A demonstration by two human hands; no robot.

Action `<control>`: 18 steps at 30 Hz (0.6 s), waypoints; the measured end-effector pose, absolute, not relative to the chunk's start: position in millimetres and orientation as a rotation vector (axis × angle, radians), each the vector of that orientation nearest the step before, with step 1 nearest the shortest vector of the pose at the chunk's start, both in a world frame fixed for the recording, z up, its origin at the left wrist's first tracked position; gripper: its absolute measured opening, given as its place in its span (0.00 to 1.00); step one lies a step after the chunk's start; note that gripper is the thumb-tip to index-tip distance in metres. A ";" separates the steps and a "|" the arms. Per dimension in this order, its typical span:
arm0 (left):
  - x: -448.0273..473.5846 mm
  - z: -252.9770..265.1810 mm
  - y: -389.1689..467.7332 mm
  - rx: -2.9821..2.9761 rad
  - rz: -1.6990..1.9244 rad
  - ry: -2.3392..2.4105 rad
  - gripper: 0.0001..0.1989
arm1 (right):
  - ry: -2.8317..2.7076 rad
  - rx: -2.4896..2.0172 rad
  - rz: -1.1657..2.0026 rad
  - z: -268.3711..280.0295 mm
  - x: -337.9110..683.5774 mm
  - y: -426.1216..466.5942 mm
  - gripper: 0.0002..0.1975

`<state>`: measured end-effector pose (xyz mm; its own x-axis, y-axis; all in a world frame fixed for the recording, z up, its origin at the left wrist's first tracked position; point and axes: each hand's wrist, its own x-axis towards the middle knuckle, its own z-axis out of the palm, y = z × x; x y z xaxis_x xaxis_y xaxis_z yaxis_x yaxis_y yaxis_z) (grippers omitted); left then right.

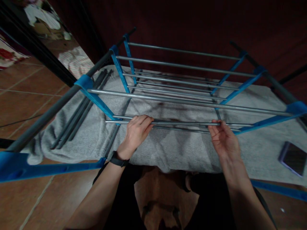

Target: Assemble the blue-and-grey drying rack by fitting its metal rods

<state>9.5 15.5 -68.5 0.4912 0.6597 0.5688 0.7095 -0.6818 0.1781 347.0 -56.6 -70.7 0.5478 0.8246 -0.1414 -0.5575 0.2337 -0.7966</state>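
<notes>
My left hand (139, 130), with a black band on its wrist, closes over a thin metal rod (177, 123). The rod runs left to right between my hands, near the lower front of a partly built rack. My right hand (223, 137) pinches the rod near its right end, palm turned up. Other thin bars lie close by, so which ends belong to which rod is hard to tell. The rack has blue plastic brackets (96, 100), dark grey side poles (50, 118) and silver crossbars (187, 101) above and behind my hands.
Several loose grey tubes (80, 111) lie on the grey blanket (168, 150) at the left. A phone (293, 158) rests on the blanket at the right. Tiled floor (31, 198) shows at lower left. Behind the rack is a dark red surface (187, 25).
</notes>
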 end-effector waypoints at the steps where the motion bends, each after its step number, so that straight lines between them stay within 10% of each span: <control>1: 9.2 -68.4 15.5 -2.640 -0.956 -1.206 0.08 | -0.331 -0.914 0.985 -70.4 347.6 -56.6 0.02; 18: 10.3 -67.2 17.7 -2.447 -1.112 -1.391 0.10 | -0.392 -0.930 0.978 -68.9 343.5 -56.9 0.03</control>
